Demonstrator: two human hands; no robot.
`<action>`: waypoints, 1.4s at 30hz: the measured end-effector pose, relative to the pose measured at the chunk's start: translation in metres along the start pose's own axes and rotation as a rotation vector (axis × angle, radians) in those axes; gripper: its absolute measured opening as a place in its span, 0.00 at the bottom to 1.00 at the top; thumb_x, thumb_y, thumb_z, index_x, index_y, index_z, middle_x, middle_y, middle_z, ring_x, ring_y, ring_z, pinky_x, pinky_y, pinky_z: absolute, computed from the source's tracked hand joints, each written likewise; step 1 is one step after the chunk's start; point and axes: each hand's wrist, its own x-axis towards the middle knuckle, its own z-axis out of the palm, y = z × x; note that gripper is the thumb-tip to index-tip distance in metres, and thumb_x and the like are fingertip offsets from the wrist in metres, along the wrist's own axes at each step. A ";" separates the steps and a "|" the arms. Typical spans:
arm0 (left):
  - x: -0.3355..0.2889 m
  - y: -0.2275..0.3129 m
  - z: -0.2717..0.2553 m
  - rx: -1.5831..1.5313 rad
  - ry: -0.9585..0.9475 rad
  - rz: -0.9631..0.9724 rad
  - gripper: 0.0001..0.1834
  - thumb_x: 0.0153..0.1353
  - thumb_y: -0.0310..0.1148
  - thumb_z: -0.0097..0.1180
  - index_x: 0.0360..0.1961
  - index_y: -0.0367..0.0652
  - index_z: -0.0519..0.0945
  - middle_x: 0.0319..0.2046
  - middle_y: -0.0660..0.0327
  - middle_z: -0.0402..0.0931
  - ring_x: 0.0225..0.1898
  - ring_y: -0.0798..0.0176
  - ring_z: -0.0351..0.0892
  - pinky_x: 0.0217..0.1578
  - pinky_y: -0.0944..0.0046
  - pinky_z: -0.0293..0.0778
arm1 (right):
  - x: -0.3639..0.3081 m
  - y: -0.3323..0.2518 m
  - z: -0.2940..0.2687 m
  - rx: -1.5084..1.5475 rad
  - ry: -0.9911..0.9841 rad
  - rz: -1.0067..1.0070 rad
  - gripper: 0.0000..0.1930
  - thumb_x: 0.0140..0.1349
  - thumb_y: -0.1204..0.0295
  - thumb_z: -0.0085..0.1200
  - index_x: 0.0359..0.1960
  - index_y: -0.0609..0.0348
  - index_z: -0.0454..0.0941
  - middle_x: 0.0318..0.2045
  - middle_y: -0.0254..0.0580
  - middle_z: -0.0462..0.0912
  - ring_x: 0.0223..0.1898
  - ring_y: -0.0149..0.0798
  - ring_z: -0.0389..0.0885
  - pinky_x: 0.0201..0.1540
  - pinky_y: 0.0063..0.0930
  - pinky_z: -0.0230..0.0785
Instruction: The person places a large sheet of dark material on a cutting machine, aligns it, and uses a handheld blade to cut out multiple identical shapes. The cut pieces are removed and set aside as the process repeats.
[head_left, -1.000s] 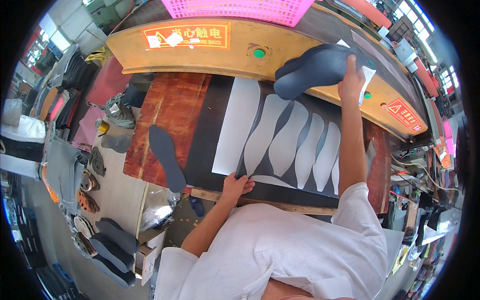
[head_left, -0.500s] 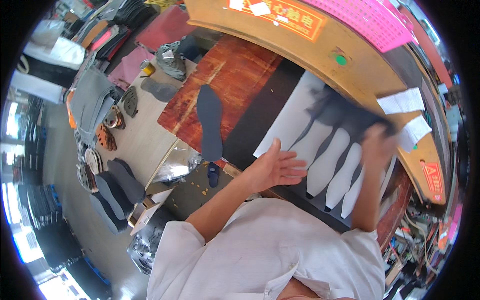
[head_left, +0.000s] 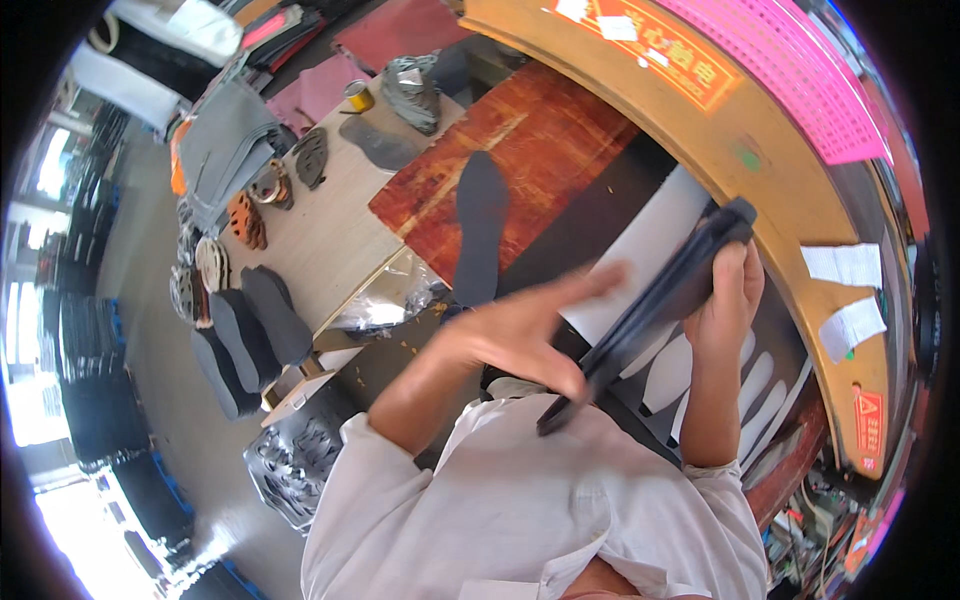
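My right hand [head_left: 728, 290] grips the upper end of a bundle of thin dark sheet pieces [head_left: 655, 290], seen nearly edge-on and slanting down toward my shirt. Blurred by motion, my left hand [head_left: 525, 335] has its thumb and fingers spread beside the lower part of the bundle; whether the thumb touches it, I cannot tell. Under and beyond the bundle lie white insole-shaped areas [head_left: 668, 375] with dark material between them, and a plain white sheet [head_left: 640, 255]. One dark grey insole [head_left: 480, 225] rests on the reddish wooden board [head_left: 550, 120] to the left.
On the pale table [head_left: 340, 220] at left stand several cutting dies [head_left: 245, 220], a yellow can [head_left: 358, 96] and a grey bag [head_left: 410, 95]. Stacked dark insoles [head_left: 245, 335] sit at its near edge. A yellow machine beam [head_left: 640, 110] crosses the far side, with a pink basket [head_left: 790, 70] above.
The dark sheet pieces have been raised toward me and turned edge-on in my right hand. My left hand has swung close beside them. The whole view has shifted.
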 end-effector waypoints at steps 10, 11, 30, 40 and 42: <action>-0.001 -0.023 0.025 -0.325 0.288 -0.131 0.54 0.55 0.63 0.80 0.71 0.37 0.70 0.51 0.59 0.80 0.53 0.64 0.79 0.56 0.59 0.76 | 0.031 0.058 0.037 -0.356 -0.028 0.231 0.32 0.82 0.47 0.49 0.74 0.61 0.72 0.51 0.40 0.85 0.46 0.32 0.84 0.50 0.31 0.79; -0.001 -0.020 0.019 -0.288 0.422 -0.118 0.52 0.59 0.57 0.79 0.72 0.36 0.68 0.52 0.59 0.79 0.54 0.63 0.78 0.56 0.60 0.77 | 0.027 0.065 0.028 -0.194 -0.116 0.300 0.31 0.82 0.49 0.51 0.74 0.61 0.72 0.54 0.41 0.85 0.49 0.34 0.85 0.53 0.35 0.81; 0.007 -0.219 -0.113 1.437 0.963 -0.706 0.51 0.54 0.58 0.71 0.73 0.39 0.70 0.65 0.33 0.69 0.63 0.33 0.70 0.59 0.36 0.72 | -0.116 0.110 -0.094 -0.336 0.101 0.632 0.17 0.78 0.64 0.59 0.57 0.67 0.84 0.43 0.40 0.88 0.41 0.32 0.87 0.46 0.28 0.82; -0.003 -0.177 -0.118 1.597 0.737 -0.424 0.44 0.63 0.52 0.70 0.76 0.48 0.70 0.75 0.41 0.65 0.75 0.38 0.65 0.71 0.39 0.63 | -0.162 0.090 -0.148 -0.445 0.166 0.622 0.18 0.78 0.63 0.61 0.59 0.63 0.84 0.39 0.37 0.88 0.41 0.31 0.87 0.48 0.28 0.82; 0.010 -0.179 -0.066 1.344 0.734 -0.270 0.34 0.67 0.47 0.68 0.70 0.43 0.77 0.66 0.42 0.76 0.68 0.39 0.74 0.66 0.41 0.72 | -0.185 0.068 -0.177 -0.545 0.253 0.628 0.17 0.77 0.64 0.60 0.58 0.63 0.85 0.40 0.36 0.88 0.43 0.31 0.87 0.48 0.28 0.81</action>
